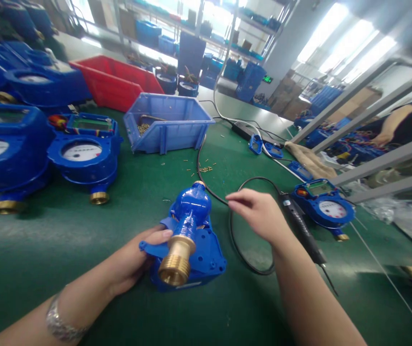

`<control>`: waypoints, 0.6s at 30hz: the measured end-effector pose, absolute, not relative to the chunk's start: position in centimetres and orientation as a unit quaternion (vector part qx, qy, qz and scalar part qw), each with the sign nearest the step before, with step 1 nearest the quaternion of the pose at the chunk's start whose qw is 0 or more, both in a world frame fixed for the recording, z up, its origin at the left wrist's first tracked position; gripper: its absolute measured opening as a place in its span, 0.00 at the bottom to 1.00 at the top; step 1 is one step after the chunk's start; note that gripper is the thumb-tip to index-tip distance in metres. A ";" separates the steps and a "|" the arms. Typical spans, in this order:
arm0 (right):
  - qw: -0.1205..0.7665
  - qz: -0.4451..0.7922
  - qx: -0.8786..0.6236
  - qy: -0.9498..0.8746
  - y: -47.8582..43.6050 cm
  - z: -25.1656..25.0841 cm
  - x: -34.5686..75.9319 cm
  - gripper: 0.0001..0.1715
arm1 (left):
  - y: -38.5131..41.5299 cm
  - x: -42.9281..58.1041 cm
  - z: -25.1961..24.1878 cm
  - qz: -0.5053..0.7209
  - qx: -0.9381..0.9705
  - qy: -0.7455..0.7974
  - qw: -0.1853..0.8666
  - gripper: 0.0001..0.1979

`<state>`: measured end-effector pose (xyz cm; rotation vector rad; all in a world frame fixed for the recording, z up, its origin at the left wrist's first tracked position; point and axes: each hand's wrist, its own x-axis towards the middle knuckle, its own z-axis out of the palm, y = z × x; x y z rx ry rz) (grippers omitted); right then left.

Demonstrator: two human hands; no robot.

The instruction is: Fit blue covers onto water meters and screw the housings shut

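Observation:
My left hand (139, 254) grips a blue water meter (206, 247) by its side. The meter lies tipped over on the green bench top, its threaded brass pipe end pointing toward me and its dial hidden. To the right of it, my right hand (260, 214) hovers with thumb and fingertips pinched together; whatever they hold, if anything, is too small to make out. A small scatter of brass screws (206, 169) lies beyond the meter. An electric screwdriver (301, 228) with a black cable rests just right of my right hand.
Several blue water meters (83, 156) stand at the left, and another meter (330, 206) at the right. A blue bin (177, 134) with screws inside and a red bin (110, 79) are behind. Across a metal frame (389, 166), another person's arm (395, 126) reaches among wired parts.

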<state>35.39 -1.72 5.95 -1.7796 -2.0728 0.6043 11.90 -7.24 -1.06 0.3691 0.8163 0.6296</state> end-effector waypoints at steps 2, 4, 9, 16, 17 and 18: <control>0.171 0.183 -0.658 -0.710 3.2 4.2 35.1 0.05 | -7.3 11.9 -1.1 0.304 0.169 0.378 0.858 0.16; 0.165 0.159 -0.681 -0.695 7.8 2.2 34.8 0.04 | -7.3 11.8 -1.0 0.306 0.162 0.375 0.860 0.15; 0.153 0.155 -0.702 -0.678 13.8 -1.7 34.4 0.10 | -7.2 11.8 -0.8 0.305 0.165 0.349 0.871 0.19; 0.189 0.231 -0.684 -0.666 13.3 -1.9 34.5 0.11 | -7.0 11.8 -1.0 0.309 0.190 0.353 0.862 0.22; 0.202 0.246 -0.678 -0.662 12.6 -1.4 34.5 0.11 | -7.0 11.8 -1.0 0.308 0.190 0.358 0.861 0.21; 0.219 0.262 -0.671 -0.658 11.5 -0.6 34.4 0.10 | -7.0 11.9 -1.0 0.309 0.189 0.363 0.858 0.20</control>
